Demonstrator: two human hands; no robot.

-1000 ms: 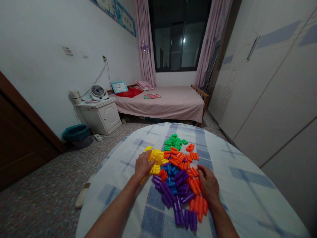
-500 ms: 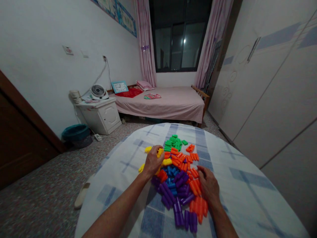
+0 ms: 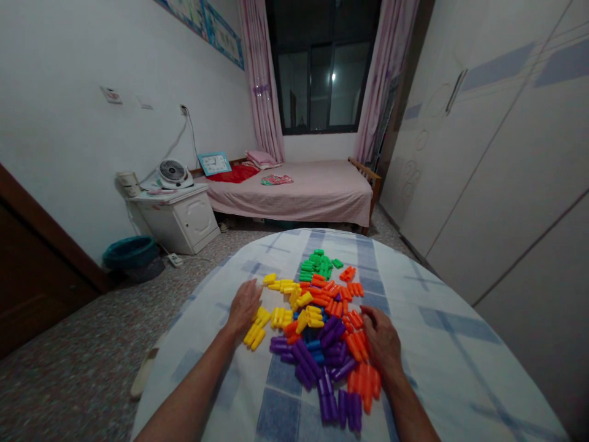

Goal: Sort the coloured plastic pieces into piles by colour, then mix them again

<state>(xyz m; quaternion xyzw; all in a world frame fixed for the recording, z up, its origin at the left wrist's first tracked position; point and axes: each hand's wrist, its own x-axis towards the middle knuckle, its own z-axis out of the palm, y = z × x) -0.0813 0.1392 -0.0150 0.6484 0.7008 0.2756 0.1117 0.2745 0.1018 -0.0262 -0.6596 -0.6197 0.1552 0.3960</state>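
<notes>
A pile of plastic building blocks, shaped like short joined tubes, lies sorted roughly by colour. My left hand (image 3: pixel 245 307) rests at the pile's left edge, fingers stretched out and apart, beside the yellow blocks (image 3: pixel 281 317); nothing shows in it. On the opposite side, my right hand (image 3: pixel 381 334) lies against the orange blocks (image 3: pixel 358 345), its fingers loosely bent and holding nothing visible. Green blocks (image 3: pixel 316 265) form the far end. Purple blocks (image 3: pixel 305 361) fill the near part, with a few blue blocks (image 3: pixel 315 345) partly covered among them.
The blocks lie on a round table with a blue-and-white checked cloth (image 3: pixel 221 393). Beyond stand a pink-covered bed (image 3: pixel 304 190) and a white bedside cabinet (image 3: pixel 196 221) with a fan (image 3: pixel 173 174). A bin (image 3: pixel 131 253) is at the left, a wardrobe (image 3: pixel 497 141) at the right.
My left hand has moved left, off the middle of the yellow blocks, which now show spread out. My right hand keeps its place beside the orange blocks. The view has shifted slightly.
</notes>
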